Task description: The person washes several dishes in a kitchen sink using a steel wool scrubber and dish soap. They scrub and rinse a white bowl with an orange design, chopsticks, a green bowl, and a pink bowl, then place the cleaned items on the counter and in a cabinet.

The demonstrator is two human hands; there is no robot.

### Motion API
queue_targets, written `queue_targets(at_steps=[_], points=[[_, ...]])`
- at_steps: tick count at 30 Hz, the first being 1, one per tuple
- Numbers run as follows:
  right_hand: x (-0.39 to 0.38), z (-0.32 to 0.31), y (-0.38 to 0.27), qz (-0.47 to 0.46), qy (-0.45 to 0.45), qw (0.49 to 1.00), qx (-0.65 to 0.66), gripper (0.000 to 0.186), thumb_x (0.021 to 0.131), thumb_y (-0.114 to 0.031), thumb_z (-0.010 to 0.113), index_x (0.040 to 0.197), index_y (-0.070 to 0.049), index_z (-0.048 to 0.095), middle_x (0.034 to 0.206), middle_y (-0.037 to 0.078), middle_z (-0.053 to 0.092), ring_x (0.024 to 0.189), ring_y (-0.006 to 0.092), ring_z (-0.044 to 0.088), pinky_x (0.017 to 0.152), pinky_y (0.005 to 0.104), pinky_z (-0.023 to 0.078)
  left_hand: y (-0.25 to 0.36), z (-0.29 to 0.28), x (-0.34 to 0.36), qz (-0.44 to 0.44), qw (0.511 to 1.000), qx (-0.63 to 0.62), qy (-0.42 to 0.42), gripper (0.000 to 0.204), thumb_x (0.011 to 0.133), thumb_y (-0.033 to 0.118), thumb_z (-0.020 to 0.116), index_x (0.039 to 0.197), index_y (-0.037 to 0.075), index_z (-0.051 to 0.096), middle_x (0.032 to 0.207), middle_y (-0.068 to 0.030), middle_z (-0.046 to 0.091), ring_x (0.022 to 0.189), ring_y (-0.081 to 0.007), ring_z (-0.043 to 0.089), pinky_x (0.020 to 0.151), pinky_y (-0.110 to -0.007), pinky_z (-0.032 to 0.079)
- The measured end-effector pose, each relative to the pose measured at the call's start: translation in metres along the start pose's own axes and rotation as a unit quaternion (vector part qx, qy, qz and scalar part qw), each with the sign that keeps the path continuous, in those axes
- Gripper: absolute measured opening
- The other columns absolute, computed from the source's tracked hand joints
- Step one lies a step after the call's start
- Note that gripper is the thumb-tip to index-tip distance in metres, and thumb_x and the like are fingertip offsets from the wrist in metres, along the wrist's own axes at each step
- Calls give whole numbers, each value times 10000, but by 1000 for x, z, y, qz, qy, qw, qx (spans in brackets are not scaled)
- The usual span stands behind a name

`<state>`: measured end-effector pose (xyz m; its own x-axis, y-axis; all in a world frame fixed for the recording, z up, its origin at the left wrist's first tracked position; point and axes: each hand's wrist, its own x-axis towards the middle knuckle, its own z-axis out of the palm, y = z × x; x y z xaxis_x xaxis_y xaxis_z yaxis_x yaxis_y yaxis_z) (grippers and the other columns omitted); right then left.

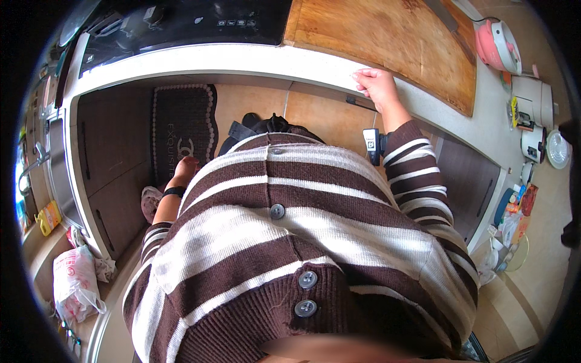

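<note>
My right hand (376,86) is at the front edge of the white counter (242,60), its fingers curled together and nothing visible in them. Just beyond it lies a large wooden cutting board (375,36). A dark handle (361,103) on the cabinet front is just below this hand. My left hand (186,169) hangs low at my side, above the dark floor mat (181,103), with a black band (174,192) on its wrist. Its fingers are mostly hidden, so their pose is unclear.
A black cooktop (248,27) adjoins the board. A dark flat blade (440,15) rests across the board's far right part. Beyond it stands a pink-and-white appliance (497,45). At left are a sink (63,163), a yellow bottle (48,218) and a white plastic bag (75,281).
</note>
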<state>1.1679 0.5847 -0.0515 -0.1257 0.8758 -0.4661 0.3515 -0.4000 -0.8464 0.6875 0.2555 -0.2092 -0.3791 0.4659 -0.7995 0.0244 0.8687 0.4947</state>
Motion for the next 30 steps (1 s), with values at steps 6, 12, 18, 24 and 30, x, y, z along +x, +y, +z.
queue_targets(at_steps=[6,12,18,24,30], points=[[0,32,0,-258,34,941,-216,178,766,-169,628,872,-28,655,790,65,628,685,152,582,638,255,460,9,1,-4,23,999,39,-21,199,804,49,428,940,15,570,858,-108,621,755,-198,613,669,-305,497],[10,51,-12,-324,60,886,-325,178,797,-211,526,840,-93,652,837,106,595,754,279,581,657,353,465,16,-1,-11,-24,999,-34,-20,229,824,103,407,965,48,579,802,-86,624,708,-199,601,623,-310,479],[10,52,-7,-276,74,884,-371,143,800,-214,558,887,-168,661,770,74,553,703,263,563,626,342,453,-18,-7,8,42,998,5,-40,237,814,98,397,928,46,598,784,-94,625,720,-193,604,638,-297,477],[7,53,-8,-223,71,888,-397,139,810,-245,546,875,-187,654,780,60,557,706,258,568,618,351,454,-26,-11,12,9,999,-10,-35,240,802,68,406,937,36,601,800,-108,631,729,-198,614,638,-303,485],[-7,29,-2,-282,61,897,-336,113,791,-208,579,851,-161,663,779,66,559,699,231,565,620,323,453,-18,-5,3,-3,999,-28,-19,257,794,44,389,949,41,594,814,-121,629,716,-203,614,621,-307,484]])
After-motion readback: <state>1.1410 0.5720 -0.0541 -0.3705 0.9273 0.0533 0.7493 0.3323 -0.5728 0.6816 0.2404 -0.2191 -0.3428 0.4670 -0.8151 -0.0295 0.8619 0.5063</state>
